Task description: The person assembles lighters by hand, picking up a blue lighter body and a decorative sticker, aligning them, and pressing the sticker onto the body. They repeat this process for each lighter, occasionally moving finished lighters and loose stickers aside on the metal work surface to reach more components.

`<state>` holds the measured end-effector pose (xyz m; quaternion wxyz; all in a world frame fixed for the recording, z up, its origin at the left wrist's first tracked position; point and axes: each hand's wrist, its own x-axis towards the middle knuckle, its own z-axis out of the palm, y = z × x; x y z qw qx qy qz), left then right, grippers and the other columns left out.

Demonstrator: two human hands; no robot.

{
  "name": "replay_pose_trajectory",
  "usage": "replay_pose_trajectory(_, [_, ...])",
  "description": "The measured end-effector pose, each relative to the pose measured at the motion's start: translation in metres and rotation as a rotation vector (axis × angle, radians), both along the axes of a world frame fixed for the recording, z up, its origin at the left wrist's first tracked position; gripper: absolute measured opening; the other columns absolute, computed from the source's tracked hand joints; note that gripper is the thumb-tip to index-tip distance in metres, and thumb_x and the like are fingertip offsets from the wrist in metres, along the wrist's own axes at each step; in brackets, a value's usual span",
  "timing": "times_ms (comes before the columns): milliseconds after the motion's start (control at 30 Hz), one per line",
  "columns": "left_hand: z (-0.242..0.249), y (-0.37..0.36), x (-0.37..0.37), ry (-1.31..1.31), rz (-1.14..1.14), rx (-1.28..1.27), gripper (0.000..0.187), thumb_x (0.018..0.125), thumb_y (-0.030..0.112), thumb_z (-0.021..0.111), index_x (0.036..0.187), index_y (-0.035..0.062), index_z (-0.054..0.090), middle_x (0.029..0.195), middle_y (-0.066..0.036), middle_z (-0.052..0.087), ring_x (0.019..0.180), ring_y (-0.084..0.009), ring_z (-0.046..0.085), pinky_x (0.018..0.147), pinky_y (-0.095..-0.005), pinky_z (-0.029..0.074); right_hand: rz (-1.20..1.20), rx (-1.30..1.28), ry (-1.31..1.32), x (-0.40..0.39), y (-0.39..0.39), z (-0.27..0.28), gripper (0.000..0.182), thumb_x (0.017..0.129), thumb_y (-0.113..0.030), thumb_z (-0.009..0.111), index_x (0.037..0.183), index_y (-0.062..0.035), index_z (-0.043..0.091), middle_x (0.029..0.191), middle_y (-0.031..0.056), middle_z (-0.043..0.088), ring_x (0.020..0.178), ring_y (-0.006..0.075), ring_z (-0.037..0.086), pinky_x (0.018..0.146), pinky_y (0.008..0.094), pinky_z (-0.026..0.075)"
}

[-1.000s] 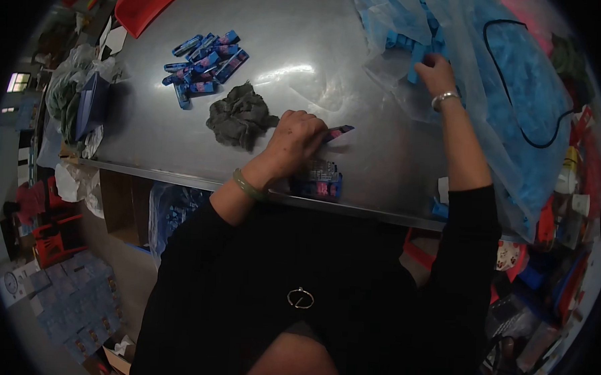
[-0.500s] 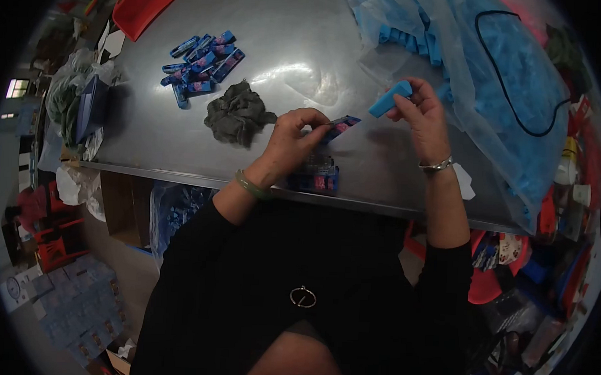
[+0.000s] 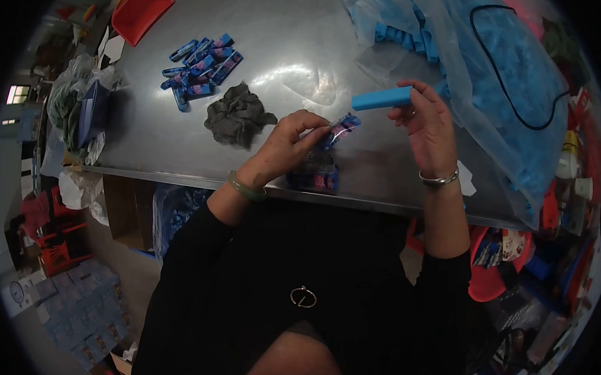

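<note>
My left hand (image 3: 285, 145) pinches the near end of a small printed wrapper (image 3: 344, 130), blue with pink. Between the thumb and fingers of my right hand (image 3: 430, 129) is a plain light-blue oblong block (image 3: 383, 98). The block lies nearly level, its free end just above and to the right of the wrapper, with a gap between them. Below my left hand, a stack of similar printed wrappers (image 3: 321, 180) lies at the table's front edge, partly in shadow. A crumpled dark grey-green cloth (image 3: 240, 114) rests left of that hand.
Several blue printed packs (image 3: 202, 66) lie heaped on the metal table (image 3: 281, 26) at the left. A big clear bag (image 3: 503, 76) of light-blue blocks covers the right side, a black cord (image 3: 506, 96) across it. A red dustpan-like scoop (image 3: 140, 13) sits at the far left corner.
The block in my right hand has turned from a slant to nearly level and now points left toward the wrapper. The wrapper in my left hand has tipped and shows more of its printed face.
</note>
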<state>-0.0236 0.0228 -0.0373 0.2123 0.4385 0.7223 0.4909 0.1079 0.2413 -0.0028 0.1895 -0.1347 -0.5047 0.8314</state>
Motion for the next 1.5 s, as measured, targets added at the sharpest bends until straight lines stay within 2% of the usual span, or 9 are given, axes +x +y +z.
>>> replay_pose_trajectory(233, [0.009,-0.004,0.000,-0.132,-0.062,0.006,0.010,0.089,0.009,0.062,0.095,0.0012,0.066,0.088,-0.009,0.065,0.083,-0.0180,0.061,0.075,-0.0298,0.048,0.149,0.020,-0.087,0.000,0.007,0.000,0.032,0.096,-0.023,0.052,0.119,-0.0012,0.056,0.088,0.0042,0.063,0.074,0.0109,0.063,0.068,0.0232,0.046])
replay_pose_trajectory(433, [0.010,-0.006,-0.001,-0.176,-0.085,0.012,0.013,0.090,0.010,0.061,0.097,0.0002,0.066,0.089,-0.008,0.066,0.082,-0.0147,0.062,0.075,-0.0280,0.048,0.131,0.411,-0.189,0.001,-0.001,0.013,0.032,0.097,-0.021,0.051,0.122,-0.0017,0.055,0.090,0.0044,0.064,0.077,0.0094,0.063,0.070,0.0222,0.047])
replay_pose_trajectory(533, [0.017,-0.003,0.005,-0.284,-0.086,-0.080,0.016,0.092,0.011,0.059,0.100,-0.0005,0.066,0.089,-0.006,0.068,0.083,-0.0115,0.062,0.077,-0.0258,0.048,0.137,0.519,-0.181,-0.002,-0.011,0.017,0.028,0.096,-0.017,0.052,0.120,-0.0013,0.055,0.091,0.0043,0.064,0.079,0.0095,0.063,0.071,0.0221,0.047])
replay_pose_trajectory(600, [0.019,0.001,0.010,-0.726,-0.109,0.006,0.019,0.093,0.014,0.060,0.104,0.0003,0.064,0.089,-0.004,0.068,0.084,-0.0094,0.062,0.079,-0.0243,0.048,0.109,0.426,-0.130,-0.006,-0.018,0.018,0.023,0.096,-0.014,0.053,0.115,-0.0013,0.055,0.094,0.0042,0.063,0.079,0.0099,0.063,0.072,0.0220,0.047])
replay_pose_trajectory(733, [0.014,0.001,0.014,-0.788,-0.107,0.032,0.021,0.092,0.017,0.061,0.106,0.0016,0.063,0.090,-0.005,0.068,0.086,-0.0087,0.063,0.080,-0.0236,0.049,0.160,0.414,-0.089,-0.008,-0.024,0.005,0.019,0.095,-0.013,0.053,0.111,-0.0023,0.055,0.098,0.0045,0.063,0.081,0.0104,0.062,0.073,0.0214,0.046])
replay_pose_trajectory(833, [0.015,0.001,0.017,-0.868,-0.101,0.035,0.022,0.092,0.020,0.062,0.106,0.0027,0.063,0.090,-0.005,0.068,0.086,-0.0093,0.063,0.080,-0.0243,0.049,0.114,0.579,-0.041,-0.009,-0.033,-0.005,0.030,0.089,-0.012,0.062,0.116,-0.0038,0.052,0.091,0.0061,0.064,0.078,0.0123,0.061,0.068,0.0234,0.046])
replay_pose_trajectory(1000, [0.017,0.004,0.019,-1.057,-0.106,0.147,0.023,0.093,0.022,0.060,0.105,0.0031,0.062,0.088,-0.006,0.067,0.080,-0.0101,0.063,0.075,-0.0235,0.051,0.117,1.199,-0.089,0.003,-0.056,0.009,0.070,0.068,-0.026,0.081,0.126,-0.0075,0.046,0.115,0.0123,0.056,0.111,0.0261,0.049,0.093,0.0397,0.038])
replay_pose_trajectory(1200, [0.021,0.002,0.021,-1.189,-0.110,0.158,0.030,0.094,0.026,0.057,0.113,0.0021,0.057,0.088,-0.007,0.063,0.076,-0.0112,0.061,0.066,-0.0233,0.051,0.027,1.352,-0.039,0.002,-0.073,-0.003,0.101,0.057,-0.025,0.086,0.138,-0.0044,0.030,0.130,0.0154,0.044,0.120,0.0316,0.043,0.104,0.0429,0.029])
replay_pose_trajectory(1500, [0.021,0.004,0.023,-1.294,-0.159,0.225,0.037,0.095,0.027,0.057,0.119,-0.0003,0.056,0.086,-0.006,0.063,0.072,-0.0107,0.060,0.063,-0.0225,0.051,0.054,1.306,0.060,-0.001,-0.073,-0.002,0.105,0.056,-0.022,0.086,0.140,-0.0040,0.026,0.131,0.0182,0.043,0.120,0.0331,0.044,0.105,0.0443,0.029])
